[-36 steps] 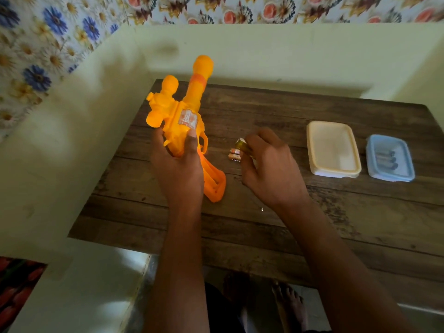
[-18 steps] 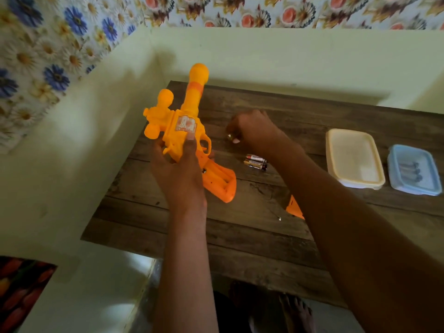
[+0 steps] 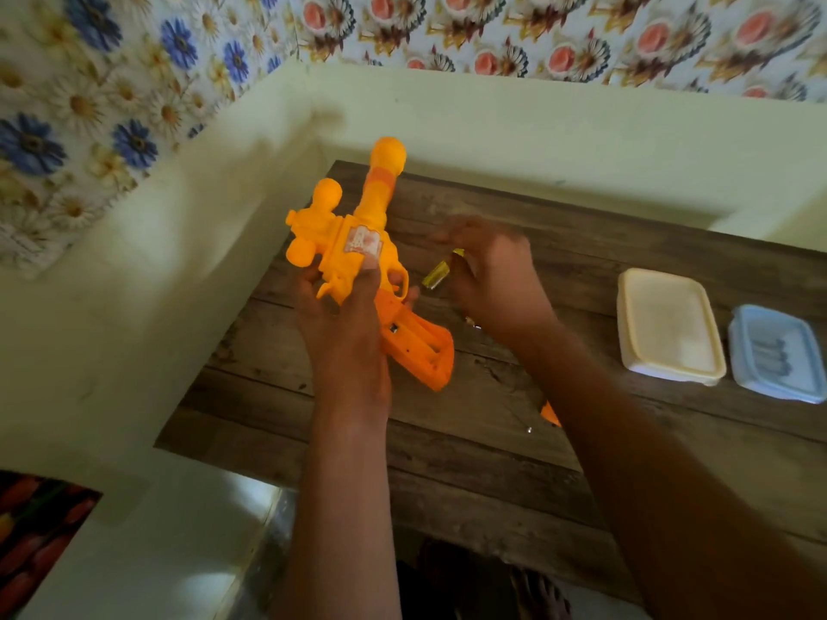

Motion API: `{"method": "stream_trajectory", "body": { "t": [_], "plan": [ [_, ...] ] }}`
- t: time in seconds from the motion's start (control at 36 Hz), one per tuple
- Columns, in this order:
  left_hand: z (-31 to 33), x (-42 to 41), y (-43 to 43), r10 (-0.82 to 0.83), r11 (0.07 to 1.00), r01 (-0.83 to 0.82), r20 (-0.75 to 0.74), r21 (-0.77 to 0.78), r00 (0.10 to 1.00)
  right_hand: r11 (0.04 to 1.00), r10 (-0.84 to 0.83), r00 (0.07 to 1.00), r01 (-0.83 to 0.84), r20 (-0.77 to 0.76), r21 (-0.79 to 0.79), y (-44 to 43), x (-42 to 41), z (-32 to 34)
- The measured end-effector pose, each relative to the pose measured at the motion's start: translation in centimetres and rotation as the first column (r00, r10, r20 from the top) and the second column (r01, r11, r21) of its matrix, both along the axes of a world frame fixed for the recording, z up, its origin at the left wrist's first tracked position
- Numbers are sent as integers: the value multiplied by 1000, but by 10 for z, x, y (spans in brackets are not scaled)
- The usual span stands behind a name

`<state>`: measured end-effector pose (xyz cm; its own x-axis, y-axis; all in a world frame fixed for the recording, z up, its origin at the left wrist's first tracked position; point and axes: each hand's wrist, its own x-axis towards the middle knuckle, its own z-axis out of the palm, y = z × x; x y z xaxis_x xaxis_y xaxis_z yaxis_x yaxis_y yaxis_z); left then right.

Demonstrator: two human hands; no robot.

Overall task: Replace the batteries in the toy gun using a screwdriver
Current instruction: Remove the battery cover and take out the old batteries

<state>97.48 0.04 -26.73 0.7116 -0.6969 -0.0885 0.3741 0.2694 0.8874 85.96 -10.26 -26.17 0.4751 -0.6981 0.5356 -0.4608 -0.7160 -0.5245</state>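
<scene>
My left hand (image 3: 347,326) grips the orange toy gun (image 3: 358,257) around its body, barrel pointing away, above the wooden table's (image 3: 470,463) left side. The grip's battery compartment (image 3: 418,346) lies open and faces up. My right hand (image 3: 492,275) holds a gold battery (image 3: 436,275) just right of the gun's trigger guard. Other batteries on the table are mostly hidden under my right wrist. A sliver of the orange compartment cover (image 3: 549,414) and a small screw (image 3: 529,430) show beside my right forearm. No screwdriver is visible.
A cream lidded box (image 3: 669,326) and a pale blue lidded box (image 3: 778,353) with batteries inside stand at the table's right. Pale walls close in the table on the left and back. My feet show under the front edge.
My right hand picked a battery off the table, carried it back behind the gun, and now holds it close to the trigger guard. My left hand kept the gun nearly still.
</scene>
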Motion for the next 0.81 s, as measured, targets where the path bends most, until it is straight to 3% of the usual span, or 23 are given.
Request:
{"method": "stream_trajectory", "body": {
  "t": [0.08,0.22,0.31,0.44,0.53,0.69,0.81],
  "plan": [
    [2,1,-3,-15,1000,15,-11,-10,1000,973,-166,946,111,277,204,44,-11,-6],
    [4,-20,-11,-131,991,132,-93,4,987,885,-357,697,39,622,464,81,-4,-15],
    [-2,-26,-15,-132,991,134,-53,24,990,838,-453,581,18,677,545,82,2,-15],
    [-7,-21,-17,-119,993,119,-10,26,993,769,-545,495,-26,676,639,82,-14,-19],
    [-2,-26,-16,-126,992,125,65,18,990,683,-581,510,-118,634,721,85,-15,-15],
    [9,-41,-14,-94,995,96,274,9,957,583,-528,725,-70,442,810,92,-27,-12],
    [11,-42,-12,-169,985,168,357,36,919,497,-504,722,-206,473,843,89,-40,-10]
  ]
}}
